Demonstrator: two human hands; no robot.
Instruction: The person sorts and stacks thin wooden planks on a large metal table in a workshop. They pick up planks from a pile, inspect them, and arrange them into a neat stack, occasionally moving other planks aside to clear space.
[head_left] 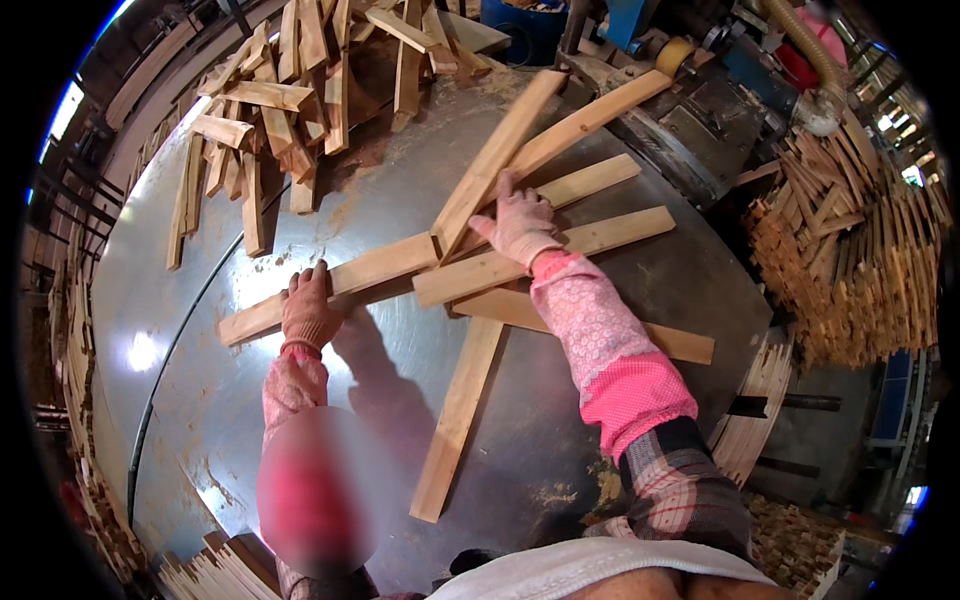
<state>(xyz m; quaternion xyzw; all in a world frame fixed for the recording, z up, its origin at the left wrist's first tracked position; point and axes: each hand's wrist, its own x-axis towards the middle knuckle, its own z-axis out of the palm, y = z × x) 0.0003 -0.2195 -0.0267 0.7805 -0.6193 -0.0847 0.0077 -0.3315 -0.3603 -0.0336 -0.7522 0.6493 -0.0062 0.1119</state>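
My left hand (310,308), in a worn pinkish glove, is closed over a wooden slat (385,266) near its left end; the thumb side is partly hidden. My right hand (522,220), gloved alike, lies over several fanned-out slats with thumb and fingers apart. Its thumb and fingertips touch the edge of a slanted slat (500,160) that points away from me. Beneath its wrist is another slat (625,232), with one more slat (680,343) passing under my right forearm. Nearer to me, a single slat (458,425) lies on the metal table (560,430).
A jumbled heap of slats (270,95) covers the table's far left. Machinery (690,130) with a hose (815,60) stands at the far right, beside a tall stack of wood pieces (850,270). A black cable (165,375) crosses the left side. A blue drum (525,35) stands behind.
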